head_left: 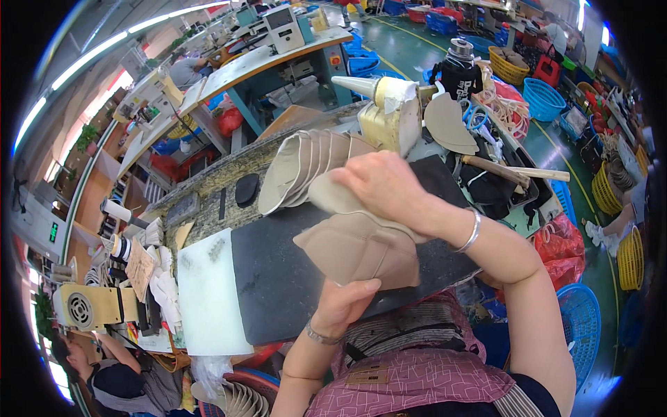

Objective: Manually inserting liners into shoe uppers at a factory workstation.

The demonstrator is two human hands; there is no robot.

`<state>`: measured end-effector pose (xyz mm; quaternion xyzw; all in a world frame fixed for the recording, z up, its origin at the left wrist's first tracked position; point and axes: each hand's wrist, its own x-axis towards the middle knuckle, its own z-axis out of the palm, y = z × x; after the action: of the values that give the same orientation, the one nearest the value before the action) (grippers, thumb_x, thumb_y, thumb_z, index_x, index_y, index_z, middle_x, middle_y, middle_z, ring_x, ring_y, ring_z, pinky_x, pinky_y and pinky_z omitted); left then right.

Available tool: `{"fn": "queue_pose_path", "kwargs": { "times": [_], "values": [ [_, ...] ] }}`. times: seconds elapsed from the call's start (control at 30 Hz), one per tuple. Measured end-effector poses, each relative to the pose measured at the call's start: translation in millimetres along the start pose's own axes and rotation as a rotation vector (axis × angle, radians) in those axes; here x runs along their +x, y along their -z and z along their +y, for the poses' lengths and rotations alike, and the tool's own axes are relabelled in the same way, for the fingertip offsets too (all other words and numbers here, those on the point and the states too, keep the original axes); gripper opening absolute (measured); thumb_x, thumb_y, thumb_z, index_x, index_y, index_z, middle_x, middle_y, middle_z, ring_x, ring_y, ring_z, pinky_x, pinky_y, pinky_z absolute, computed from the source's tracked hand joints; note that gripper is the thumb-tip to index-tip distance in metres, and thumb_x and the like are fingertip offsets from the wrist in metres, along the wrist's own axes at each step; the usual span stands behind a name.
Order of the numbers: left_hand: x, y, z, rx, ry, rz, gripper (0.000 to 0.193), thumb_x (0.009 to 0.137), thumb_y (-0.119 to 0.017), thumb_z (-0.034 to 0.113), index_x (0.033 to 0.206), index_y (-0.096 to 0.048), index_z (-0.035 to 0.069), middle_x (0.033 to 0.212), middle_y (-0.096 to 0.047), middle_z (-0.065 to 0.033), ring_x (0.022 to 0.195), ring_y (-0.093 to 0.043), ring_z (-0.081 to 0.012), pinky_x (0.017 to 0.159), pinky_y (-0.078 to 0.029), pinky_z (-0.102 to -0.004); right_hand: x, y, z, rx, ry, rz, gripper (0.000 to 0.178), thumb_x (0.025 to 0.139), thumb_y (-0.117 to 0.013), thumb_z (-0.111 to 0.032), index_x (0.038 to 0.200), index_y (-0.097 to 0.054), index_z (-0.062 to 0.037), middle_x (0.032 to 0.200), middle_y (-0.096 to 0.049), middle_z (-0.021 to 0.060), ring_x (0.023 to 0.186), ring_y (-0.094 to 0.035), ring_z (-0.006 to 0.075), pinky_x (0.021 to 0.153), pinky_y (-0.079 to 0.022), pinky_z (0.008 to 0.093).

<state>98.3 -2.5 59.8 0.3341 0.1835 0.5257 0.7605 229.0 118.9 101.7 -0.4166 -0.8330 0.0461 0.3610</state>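
Note:
A beige stitched shoe upper (361,250) is held over the black mat in front of me. At its near edge my left hand (342,304) grips it, thumb on top and the other fingers hidden beneath. My right hand (385,184) is closed over the upper's far, curved part, slightly blurred; its fingertips are partly hidden. Just beyond, to the left of my right hand, stands a row of nested beige uppers (295,170) with pale linings. The black mat (274,285) lies on the bench, beside a white board (208,292) at its left.
A cone-tipped post (358,85) rises at the far side, with flat beige pieces (448,124) beside it. A hammer (497,172) and a black bottle (458,76) lie or stand to the right. Blue baskets (580,333) flank me. A co-worker (121,379) sits at lower left.

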Motion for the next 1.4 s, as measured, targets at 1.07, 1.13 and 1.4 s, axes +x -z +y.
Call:
{"fn": "queue_pose_path", "kwargs": {
  "times": [1.07, 1.13, 1.4],
  "values": [
    [-8, 55, 5, -0.423, 0.241, -0.119, 0.061, 0.088, -0.046, 0.047, 0.128, -0.04, 0.001, 0.129, -0.045, -0.0175, 0.119, -0.044, -0.0303, 0.1, -0.034, -0.0456, -74, 65, -37, 0.468, 0.227, -0.39, 0.015, 0.073, -0.059, -0.004, 0.086, -0.051, -0.0046, 0.067, -0.055, 0.0126, 0.068, -0.059, 0.0309, 0.057, -0.044, 0.0384],
    [-15, 55, 4, -0.542, 0.342, -0.027, 0.066, 0.089, -0.04, 0.052, 0.131, -0.036, 0.002, 0.132, -0.041, -0.0192, 0.123, -0.04, -0.0331, 0.102, -0.031, -0.0485, -77, 71, -41, 0.43, 0.301, -0.423, 0.016, 0.073, -0.057, -0.003, 0.086, -0.048, -0.0059, 0.064, -0.052, 0.0117, 0.066, -0.058, 0.0318, 0.056, -0.043, 0.041],
    [-55, -15, 32, -0.073, 0.246, -0.092, 0.109, 0.054, -0.072, 0.042, 0.14, -0.018, 0.001, 0.141, -0.029, -0.0185, 0.128, -0.032, -0.0332, 0.106, -0.027, -0.049, -104, 61, -46, 0.797, 0.249, -1.092, 0.035, 0.075, -0.063, -0.012, 0.107, -0.055, 0.0003, 0.099, -0.06, 0.0199, 0.095, -0.057, 0.0335, 0.084, -0.045, 0.0382]
  ]
}}
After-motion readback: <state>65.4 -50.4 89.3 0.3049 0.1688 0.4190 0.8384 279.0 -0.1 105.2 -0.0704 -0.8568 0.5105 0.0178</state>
